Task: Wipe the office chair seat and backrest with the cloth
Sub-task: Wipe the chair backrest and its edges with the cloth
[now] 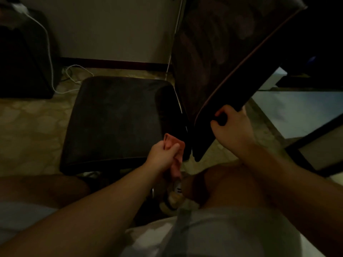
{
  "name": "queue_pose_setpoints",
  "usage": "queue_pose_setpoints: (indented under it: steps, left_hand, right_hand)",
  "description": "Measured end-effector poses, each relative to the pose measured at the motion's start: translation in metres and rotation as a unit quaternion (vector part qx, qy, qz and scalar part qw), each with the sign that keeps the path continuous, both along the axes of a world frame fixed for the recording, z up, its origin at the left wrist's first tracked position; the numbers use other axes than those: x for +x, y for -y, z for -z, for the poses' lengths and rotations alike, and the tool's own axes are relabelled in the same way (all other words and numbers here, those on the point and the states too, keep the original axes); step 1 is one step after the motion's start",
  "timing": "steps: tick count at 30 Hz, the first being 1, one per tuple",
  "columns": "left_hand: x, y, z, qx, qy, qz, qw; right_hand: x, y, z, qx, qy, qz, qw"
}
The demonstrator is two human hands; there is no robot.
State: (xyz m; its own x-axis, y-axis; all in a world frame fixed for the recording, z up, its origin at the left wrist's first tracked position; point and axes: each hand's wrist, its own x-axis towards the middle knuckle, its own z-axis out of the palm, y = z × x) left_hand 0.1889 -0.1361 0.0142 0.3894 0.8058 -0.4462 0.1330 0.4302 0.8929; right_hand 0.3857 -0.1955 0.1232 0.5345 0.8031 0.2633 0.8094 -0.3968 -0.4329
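The dark office chair seat [115, 119] fills the middle of the head view in dim light. Its dark backrest [219, 58] rises at the right, seen edge-on. My left hand [163, 156] grips a bunched pink cloth [173, 143] at the seat's near right corner, where seat and backrest meet. Part of the cloth hangs below the fist. My right hand [232, 127] grips the backrest's near edge, with the fingers curled round it.
A white cable [50, 58] runs down a dark object [22, 58] at the left onto the pale patterned floor [29, 127]. A wall with a dark skirting stands behind the chair. Glass-like panels [300, 112] lie at the right. My knees are below the hands.
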Motion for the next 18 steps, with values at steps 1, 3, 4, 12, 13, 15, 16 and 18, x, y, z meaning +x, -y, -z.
queue_pose_setpoints:
  steps: [1,3,4,12,13,15,16,18]
  left_hand:
    - [0.002,0.000,0.004,-0.005,-0.002,-0.001,1.000]
    - [0.006,0.000,0.009,-0.022,-0.001,-0.010,1.000]
    - [0.008,-0.001,0.011,-0.033,-0.002,-0.012,0.999]
    - [0.049,-0.014,0.005,-0.086,0.056,0.019,0.995]
    - [0.052,-0.016,0.005,-0.106,0.070,0.019,0.992]
    - [0.059,-0.021,0.006,-0.137,0.099,0.022,0.985]
    - [0.062,-0.024,0.006,-0.152,0.109,0.024,0.982]
    - [0.068,-0.028,0.011,-0.167,0.110,0.033,0.979]
  right_hand:
    - [-0.002,0.003,0.001,-0.002,0.013,-0.003,1.000]
    - [-0.007,0.009,0.005,0.003,0.031,-0.007,0.999]
    - [-0.009,0.011,0.009,0.011,0.038,-0.012,0.999]
    - [-0.011,0.014,0.048,0.079,0.034,-0.006,0.996]
    - [-0.009,0.011,0.055,0.090,0.030,-0.004,0.995]
    - [-0.005,0.005,0.068,0.115,0.042,-0.012,0.992]
    - [-0.002,0.002,0.074,0.130,0.046,-0.017,0.990]
    - [0.001,-0.002,0.084,0.164,0.040,-0.014,0.986]
